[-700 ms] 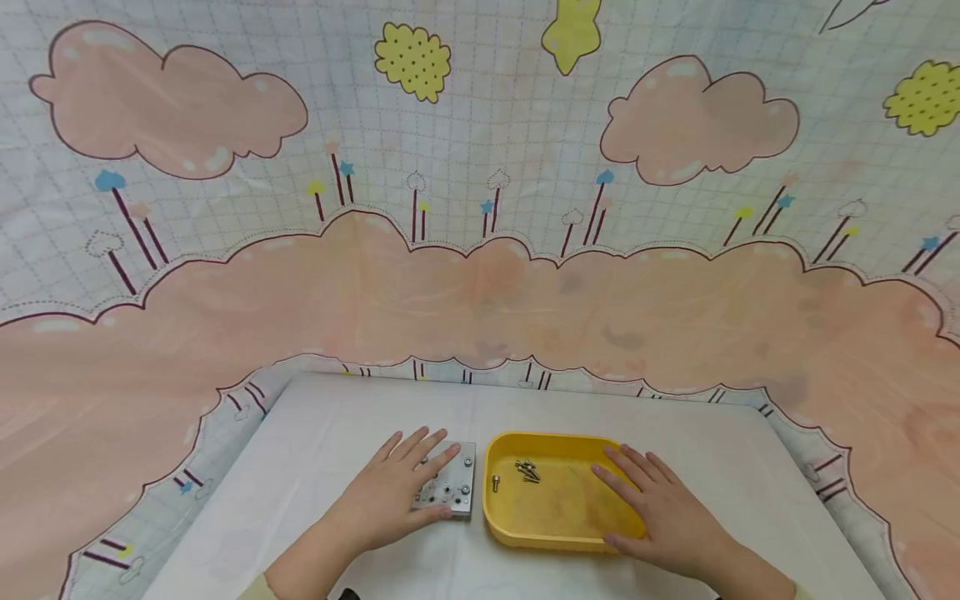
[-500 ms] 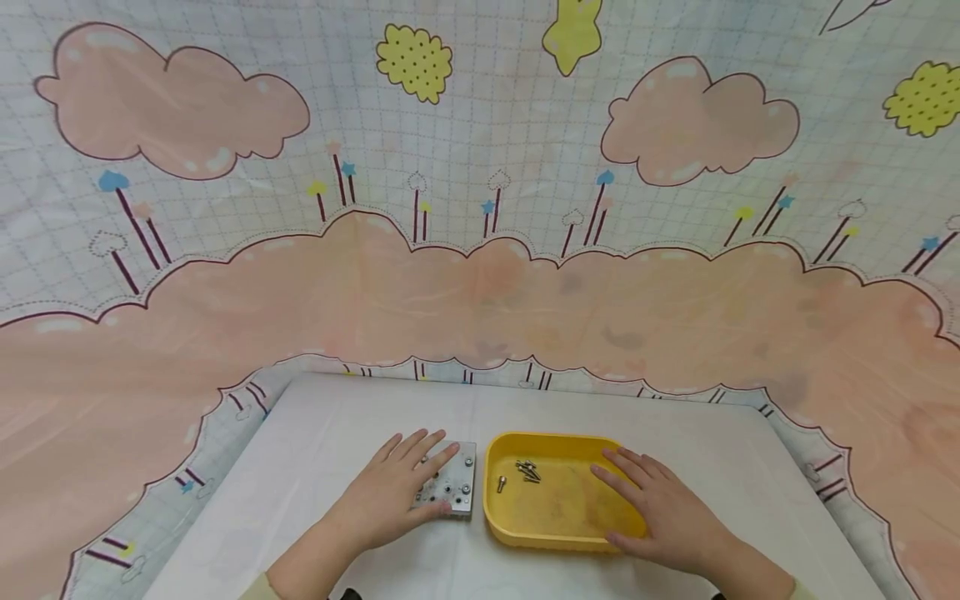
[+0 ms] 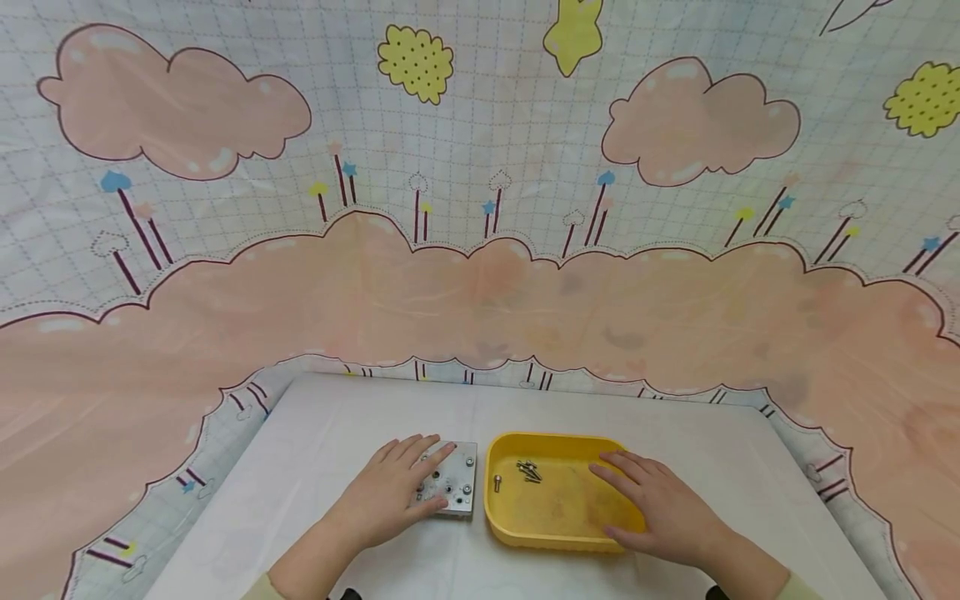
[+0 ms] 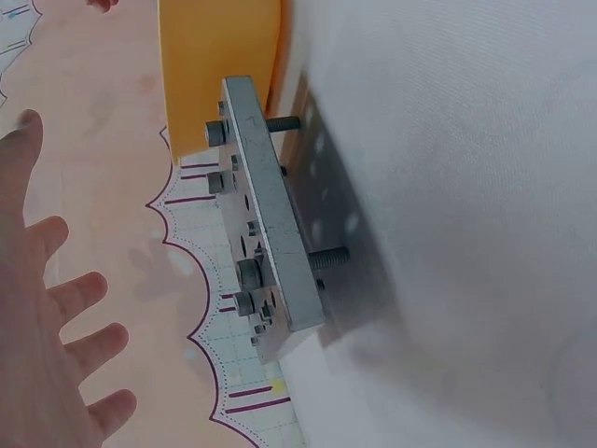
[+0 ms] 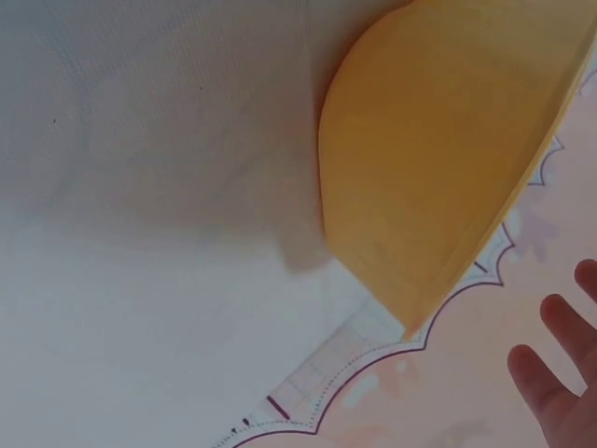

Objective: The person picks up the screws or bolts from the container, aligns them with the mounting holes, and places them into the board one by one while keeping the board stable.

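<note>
A metal plate (image 3: 450, 487) is seen lying flat on the desk (image 3: 337, 417), near the middle of the front edge and just left of a yellow tray (image 3: 558, 533). The left hand (image 3: 390, 492) is laid over the plate's left half with fingers straight and spread, so the grip is wide and nothing is clasped; in the left wrist view the fingers (image 4: 79, 289) are shown spread, apart from the plate (image 4: 270, 233). The right hand (image 3: 660, 504) is rested flat on the right part of the tray, fingers straight and slightly apart, its grip likewise wide and nothing held. A small heap of screws (image 3: 528, 471) and a single screw (image 3: 497, 482) are found in the tray's left half, well apart from the right hand's fingertips.

The plate is set with its long axis running from the front edge of the desk toward the back edge, tilted slightly. Screws are fitted in several holes; in the left wrist view their shafts (image 4: 331, 257) are seen poking out below the plate, so that it is held off the desk on them. A narrow gap is left between plate and tray. Open desk is left to the left of the plate, behind both things, and to the right of the tray. A printed cloth (image 3: 480, 292) is hung beyond the back edge
</note>
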Action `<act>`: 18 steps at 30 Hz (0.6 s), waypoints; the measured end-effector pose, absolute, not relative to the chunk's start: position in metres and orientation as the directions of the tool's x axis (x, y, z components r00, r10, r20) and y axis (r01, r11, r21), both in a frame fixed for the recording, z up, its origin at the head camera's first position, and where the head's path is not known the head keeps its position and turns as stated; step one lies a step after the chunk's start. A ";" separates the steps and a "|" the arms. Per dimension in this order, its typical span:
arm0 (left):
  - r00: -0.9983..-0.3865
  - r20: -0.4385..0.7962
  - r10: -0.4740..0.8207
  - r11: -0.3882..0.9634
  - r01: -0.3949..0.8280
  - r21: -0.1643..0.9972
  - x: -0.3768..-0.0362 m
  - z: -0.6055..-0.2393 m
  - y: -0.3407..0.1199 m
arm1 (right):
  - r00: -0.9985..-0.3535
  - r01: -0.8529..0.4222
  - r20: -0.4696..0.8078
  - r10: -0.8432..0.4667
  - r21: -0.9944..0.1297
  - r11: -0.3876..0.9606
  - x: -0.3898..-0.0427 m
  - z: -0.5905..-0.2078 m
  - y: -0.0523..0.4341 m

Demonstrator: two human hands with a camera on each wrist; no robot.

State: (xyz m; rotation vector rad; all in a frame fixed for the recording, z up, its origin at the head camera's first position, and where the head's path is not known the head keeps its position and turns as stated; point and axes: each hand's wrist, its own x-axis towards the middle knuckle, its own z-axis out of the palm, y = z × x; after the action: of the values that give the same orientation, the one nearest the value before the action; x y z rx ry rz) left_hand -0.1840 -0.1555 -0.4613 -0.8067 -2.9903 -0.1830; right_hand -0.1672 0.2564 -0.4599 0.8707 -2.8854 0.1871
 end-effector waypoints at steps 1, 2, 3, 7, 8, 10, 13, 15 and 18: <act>-0.866 0.071 0.494 0.859 0.499 0.111 -0.184 -0.462 -0.156 | -0.829 -0.555 0.142 -0.540 -0.100 0.826 -0.167 -0.459 0.256; -0.869 0.073 0.489 0.861 0.494 0.121 -0.184 -0.462 -0.157 | -0.831 -0.555 0.131 -0.541 -0.117 0.824 -0.168 -0.458 0.255; -0.872 0.076 0.483 0.863 0.489 0.129 -0.184 -0.463 -0.158 | -0.835 -0.549 0.117 -0.537 -0.138 0.824 -0.168 -0.457 0.254; -0.887 0.089 0.454 0.872 0.463 0.159 -0.185 -0.468 -0.162 | -0.854 -0.513 0.049 -0.517 -0.237 0.825 -0.172 -0.453 0.251; -0.889 0.092 0.448 0.873 0.458 0.169 -0.186 -0.469 -0.163 | -0.859 -0.501 0.032 -0.511 -0.260 0.826 -0.173 -0.452 0.250; -0.896 0.095 0.434 0.877 0.444 0.184 -0.187 -0.471 -0.166 | -0.874 -0.459 -0.013 -0.485 -0.307 0.834 -0.175 -0.451 0.249; -0.906 0.095 0.412 0.881 0.423 0.211 -0.188 -0.473 -0.170 | -0.886 -0.398 -0.076 -0.457 -0.379 0.836 -0.178 -0.447 0.246; -0.913 0.089 0.398 0.887 0.408 0.218 -0.190 -0.474 -0.173 | -0.885 -0.377 -0.105 -0.454 -0.412 0.829 -0.180 -0.445 0.245; -0.920 0.087 0.381 0.891 0.391 0.232 -0.191 -0.475 -0.177 | -0.863 -0.387 -0.122 -0.490 -0.464 0.797 -0.185 -0.441 0.243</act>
State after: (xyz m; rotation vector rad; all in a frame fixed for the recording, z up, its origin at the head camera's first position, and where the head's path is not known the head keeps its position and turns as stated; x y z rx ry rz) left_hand -0.1914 -0.1774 -0.4747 -0.6165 -3.0164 -0.3821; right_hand -0.1847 0.2434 -0.4415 0.7925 -3.2006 0.7394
